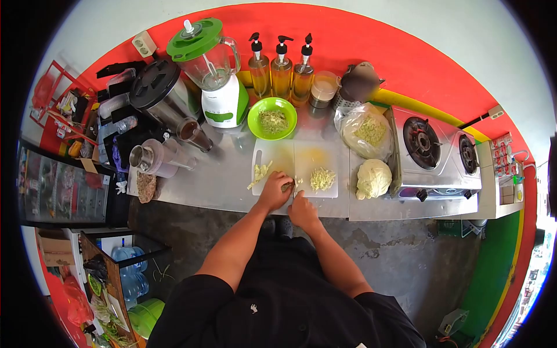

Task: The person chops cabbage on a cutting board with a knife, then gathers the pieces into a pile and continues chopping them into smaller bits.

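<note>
A white cutting board (282, 152) lies on the steel counter in front of me. My left hand (276, 190) is closed, its curled fingers pressing a small piece of vegetable (286, 187) onto the board; most of that piece is hidden. My right hand (303, 211) grips a knife (296, 187) with its blade upright beside my left fingertips. Shredded pale-green vegetable (322, 179), apparently cabbage, is heaped to the right of the blade. Pale strips (260, 173) lie left of my left hand. Fine bits are scattered near the blade.
Behind the board stands a green bowl (253, 123) of chopped vegetable. A cabbage (373, 179) and a plastic bag (350, 132) of shreds sit to the right, before a gas stove (444, 152). A blender (223, 100) and oil bottles (281, 78) line the back.
</note>
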Available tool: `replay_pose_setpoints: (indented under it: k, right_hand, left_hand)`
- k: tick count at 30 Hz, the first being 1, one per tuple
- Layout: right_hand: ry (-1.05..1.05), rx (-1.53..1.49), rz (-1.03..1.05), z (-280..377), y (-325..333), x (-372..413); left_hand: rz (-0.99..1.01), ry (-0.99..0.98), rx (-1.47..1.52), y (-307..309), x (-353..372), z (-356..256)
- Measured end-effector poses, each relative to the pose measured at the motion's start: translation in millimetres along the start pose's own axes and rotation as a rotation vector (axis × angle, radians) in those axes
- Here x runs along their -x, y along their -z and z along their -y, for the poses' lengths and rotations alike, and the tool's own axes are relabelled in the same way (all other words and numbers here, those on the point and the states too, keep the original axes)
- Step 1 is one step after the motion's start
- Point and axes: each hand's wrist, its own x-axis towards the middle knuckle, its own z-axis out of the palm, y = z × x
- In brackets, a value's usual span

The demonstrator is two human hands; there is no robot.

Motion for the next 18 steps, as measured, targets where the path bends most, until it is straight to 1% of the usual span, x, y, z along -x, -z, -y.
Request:
replay_pose_setpoints:
  k: [2,7,9,10,12,15,17,18]
  right_hand:
    - [-0.021,-0.032,0.018,2,3,-6]
    - [0.022,-0.088,0.019,-1,12,-5]
    - [0.031,-0.105,0.031,-2,4,0]
    - [0.026,-0.108,0.008,-2,-2,0]
    - [0.015,-0.115,-0.025,-3,-3,-6]
    - [0.001,-0.162,0.002,-4,3,-9]
    - [0.034,-0.088,0.053,-5,8,-7]
    - [0.03,-0.099,0.045,-5,5,-5]
  left_hand:
    - [-0.001,-0.011,-0.001,0,0,1]
    - [0.023,-0.015,-0.024,4,-2,-1]
    - [-0.006,0.026,0.068,1,0,-1]
    - [-0.002,0.026,0.065,1,1,1]
    - [0.023,0.0,-0.024,-1,-1,3]
    - [0.024,-0.053,-0.007,0,-2,4]
    - [0.038,-0.052,-0.033,0,-3,1]
    - [0.045,-0.042,-0.055,1,-2,0]
